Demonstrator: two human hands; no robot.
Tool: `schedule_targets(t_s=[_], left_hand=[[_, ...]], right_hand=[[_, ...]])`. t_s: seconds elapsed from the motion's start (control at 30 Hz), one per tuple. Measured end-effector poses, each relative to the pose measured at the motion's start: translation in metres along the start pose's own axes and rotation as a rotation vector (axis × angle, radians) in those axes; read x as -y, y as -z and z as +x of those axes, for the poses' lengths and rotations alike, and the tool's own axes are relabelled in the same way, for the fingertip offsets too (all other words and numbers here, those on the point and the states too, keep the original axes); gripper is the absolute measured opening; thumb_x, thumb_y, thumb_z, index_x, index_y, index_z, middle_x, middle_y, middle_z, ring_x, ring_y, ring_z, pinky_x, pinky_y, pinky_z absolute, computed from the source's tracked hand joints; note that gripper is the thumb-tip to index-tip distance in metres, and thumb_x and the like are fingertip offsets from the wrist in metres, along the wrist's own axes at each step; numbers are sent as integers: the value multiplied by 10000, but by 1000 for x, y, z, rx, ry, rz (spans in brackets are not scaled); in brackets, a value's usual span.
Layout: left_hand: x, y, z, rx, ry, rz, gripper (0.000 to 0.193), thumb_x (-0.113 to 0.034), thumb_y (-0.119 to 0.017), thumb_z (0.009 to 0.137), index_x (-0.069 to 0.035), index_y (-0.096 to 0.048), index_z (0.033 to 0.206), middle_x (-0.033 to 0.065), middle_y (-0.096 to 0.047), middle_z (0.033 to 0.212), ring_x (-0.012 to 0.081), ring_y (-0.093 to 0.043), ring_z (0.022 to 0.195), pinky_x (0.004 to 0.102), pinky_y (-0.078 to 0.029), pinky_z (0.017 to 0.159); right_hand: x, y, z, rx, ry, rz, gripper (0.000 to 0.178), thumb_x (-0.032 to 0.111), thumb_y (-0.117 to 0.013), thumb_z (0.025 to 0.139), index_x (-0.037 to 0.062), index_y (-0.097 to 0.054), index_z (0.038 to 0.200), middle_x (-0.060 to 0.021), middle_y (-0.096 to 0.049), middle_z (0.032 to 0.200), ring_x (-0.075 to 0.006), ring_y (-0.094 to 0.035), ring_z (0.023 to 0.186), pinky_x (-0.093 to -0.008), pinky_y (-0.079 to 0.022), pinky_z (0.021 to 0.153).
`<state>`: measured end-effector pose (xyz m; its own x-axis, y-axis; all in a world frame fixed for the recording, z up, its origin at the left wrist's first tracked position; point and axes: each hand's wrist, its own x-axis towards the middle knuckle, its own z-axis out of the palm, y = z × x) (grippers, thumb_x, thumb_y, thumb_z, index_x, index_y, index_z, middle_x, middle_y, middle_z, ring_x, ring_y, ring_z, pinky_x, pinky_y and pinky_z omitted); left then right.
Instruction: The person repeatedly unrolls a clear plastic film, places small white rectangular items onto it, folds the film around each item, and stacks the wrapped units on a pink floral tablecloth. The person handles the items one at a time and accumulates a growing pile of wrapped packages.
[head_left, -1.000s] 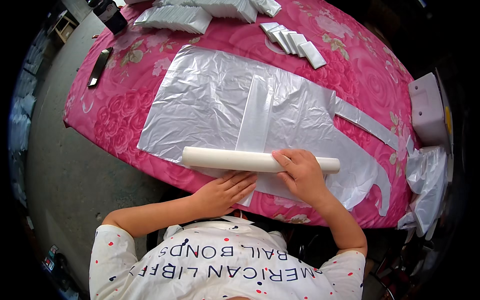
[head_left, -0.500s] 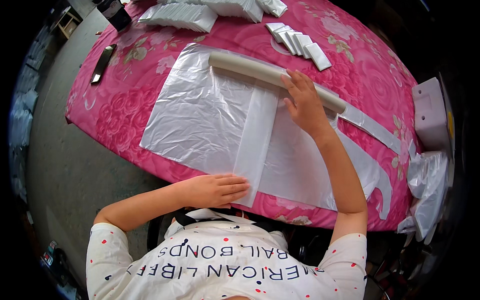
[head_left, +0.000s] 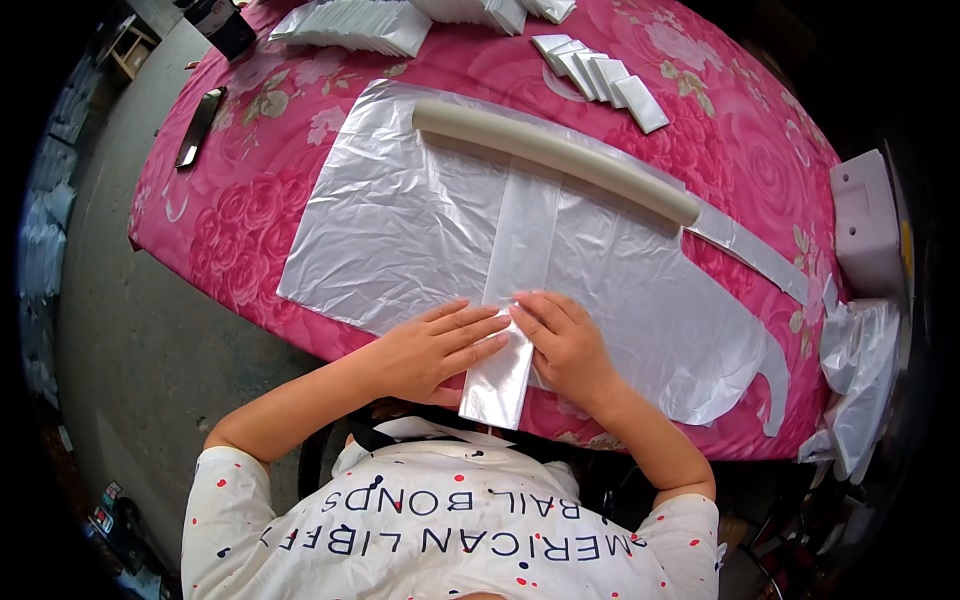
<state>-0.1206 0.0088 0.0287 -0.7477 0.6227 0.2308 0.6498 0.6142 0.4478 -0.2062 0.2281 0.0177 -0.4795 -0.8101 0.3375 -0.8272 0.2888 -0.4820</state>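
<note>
A long strip of folded whitish plastic film (head_left: 525, 225) lies on wide plastic sheets, its near end doubled into a shiny narrow packet (head_left: 497, 385) at the table's front edge. My left hand (head_left: 440, 345) lies across the packet's left side, fingers stretched and flat, fingertips on the film. My right hand (head_left: 565, 340) is at the packet's right side, its bent fingers pressed together on the upper folded edge; the thumb is hidden. Beyond both hands, a beige tube (head_left: 555, 155) rests untouched across the flat plastic sheet (head_left: 370, 220).
Stacks of folded plastic packets (head_left: 350, 25) stand at the far edge, with several more fanned out (head_left: 605, 78) farther right. A dark phone-like object (head_left: 200, 127) lies left. A pale box (head_left: 865, 225) and crumpled plastic bags (head_left: 860, 370) are at the right, on a pink floral tablecloth (head_left: 250, 215).
My right hand has left the tube and come down beside my left hand. The left hand has shifted up and right onto the strip, whose near end is now doubled over.
</note>
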Motion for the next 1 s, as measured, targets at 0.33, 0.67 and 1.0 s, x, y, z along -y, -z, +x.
schedule_targets(t_s=[0.33,0.67,1.0], left_hand=[[18,5,16,-114,160,-195,873,-568,-542,792,51,-290,1354,189,-554,1137,338,-528,1054,413,-376,936],[18,4,30,-373,518,-333,772,-506,-429,886,56,-241,1380,218,-416,1328,372,-410,1212,429,-304,1015],[0,-36,37,11,420,193,876,-537,-483,821,85,-215,1376,245,-170,1460,346,-127,1379,437,-112,1112]], right_hand=[[-2,13,17,-16,-230,194,191,31,-603,725,20,-658,907,-110,-650,838,-248,-622,711,-344,-490,602],[-30,28,67,318,-1016,616,307,247,-559,884,-14,-640,744,-63,-610,608,-100,-579,485,-236,-412,436],[-34,27,65,333,-1016,628,272,240,-623,834,-4,-618,713,-63,-600,572,-130,-608,502,-263,-438,441]])
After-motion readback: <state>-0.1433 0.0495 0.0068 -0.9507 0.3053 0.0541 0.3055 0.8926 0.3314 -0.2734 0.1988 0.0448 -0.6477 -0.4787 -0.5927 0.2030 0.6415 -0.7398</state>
